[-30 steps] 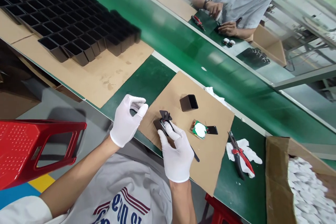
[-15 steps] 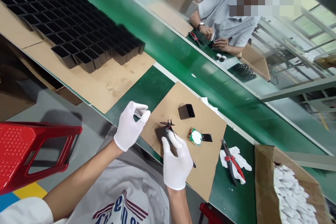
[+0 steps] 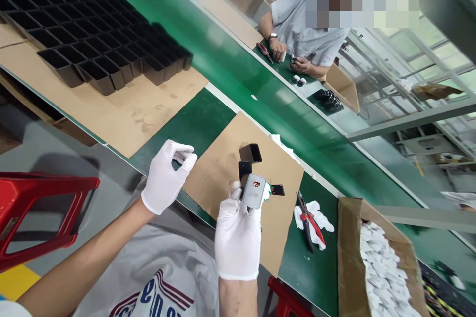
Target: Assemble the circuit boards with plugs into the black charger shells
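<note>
The work looks partway through, judging by the piece at the right hand point(image 3: 238, 240). That hand is closed on a grey-faced casing point(image 3: 255, 193), pinched between thumb and fingers and held up over the cardboard sheet point(image 3: 275, 237). A black plate point(image 3: 245, 169) shows just past the casing, on the side away from the right hand (whether it is properly seated I cannot tell). The left hand point(image 3: 165, 178) has hold of nothing; its thumb and fingers curl toward each other with a gap between them.

Much seems left to do. Just beyond the right hand, partly hidden by the casing, a green board point(image 3: 267, 191) with a black end piece point(image 3: 278, 189) lies outside any shell. Farther beyond that hand, a loose shell point(image 3: 250, 153) lies on its side, mouth open. Well beyond the left hand stand rows of open shells point(image 3: 92, 44), apparently unfilled, though their insides are too dark to be sure. To the right hand's right, pliers point(image 3: 308, 225) rest unused on a white cloth point(image 3: 324, 215) on the table point(image 3: 316, 272), and a box point(image 3: 349, 237) farther right holds many white pieces point(image 3: 383, 262).
</note>
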`<action>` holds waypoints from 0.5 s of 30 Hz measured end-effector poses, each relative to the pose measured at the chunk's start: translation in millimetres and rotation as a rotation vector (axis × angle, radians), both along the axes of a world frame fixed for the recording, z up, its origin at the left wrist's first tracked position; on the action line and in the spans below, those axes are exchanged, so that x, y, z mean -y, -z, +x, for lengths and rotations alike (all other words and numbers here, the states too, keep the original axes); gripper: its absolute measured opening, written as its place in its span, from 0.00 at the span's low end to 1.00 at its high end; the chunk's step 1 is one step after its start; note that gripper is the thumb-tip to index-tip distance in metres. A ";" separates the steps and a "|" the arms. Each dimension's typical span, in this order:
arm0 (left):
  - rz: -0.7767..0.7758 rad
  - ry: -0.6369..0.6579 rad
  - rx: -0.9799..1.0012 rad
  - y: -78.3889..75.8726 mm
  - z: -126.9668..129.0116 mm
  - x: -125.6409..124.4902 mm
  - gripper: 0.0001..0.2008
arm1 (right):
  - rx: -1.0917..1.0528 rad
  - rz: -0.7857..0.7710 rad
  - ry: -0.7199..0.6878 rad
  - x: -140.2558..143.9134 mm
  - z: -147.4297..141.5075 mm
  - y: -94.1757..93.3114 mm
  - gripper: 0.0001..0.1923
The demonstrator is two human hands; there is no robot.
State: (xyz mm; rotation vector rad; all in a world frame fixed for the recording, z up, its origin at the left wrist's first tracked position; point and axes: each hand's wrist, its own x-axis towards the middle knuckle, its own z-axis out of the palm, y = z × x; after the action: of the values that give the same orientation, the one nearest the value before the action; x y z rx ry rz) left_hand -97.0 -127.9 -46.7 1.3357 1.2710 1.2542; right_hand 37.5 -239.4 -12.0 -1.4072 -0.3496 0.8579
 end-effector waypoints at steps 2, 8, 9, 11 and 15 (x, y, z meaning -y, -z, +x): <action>0.002 0.001 -0.002 0.7 0.0 0.1 0.07 | -0.078 0.013 0.019 -1.5 -3.6 -3.8 0.24; 0.013 -0.004 -0.013 1.6 1.2 0.6 0.07 | -0.541 0.111 0.125 -7.4 -4.2 -15.2 0.10; 0.013 -0.005 -0.019 1.6 1.1 0.9 0.06 | -0.567 0.120 0.122 -7.2 -3.4 -15.7 0.10; 0.015 -0.007 -0.024 1.9 0.5 1.6 0.06 | -0.567 0.135 0.094 -5.2 -2.0 -15.5 0.08; 0.020 -0.002 -0.024 4.0 -0.6 1.7 0.07 | -0.255 0.086 -0.021 2.0 1.8 -12.5 0.13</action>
State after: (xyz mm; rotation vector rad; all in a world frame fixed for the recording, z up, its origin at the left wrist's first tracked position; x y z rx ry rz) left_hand -97.7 -129.6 -50.8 1.3683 1.2798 1.2584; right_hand 39.3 -241.4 0.5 -1.1997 -0.2042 1.0150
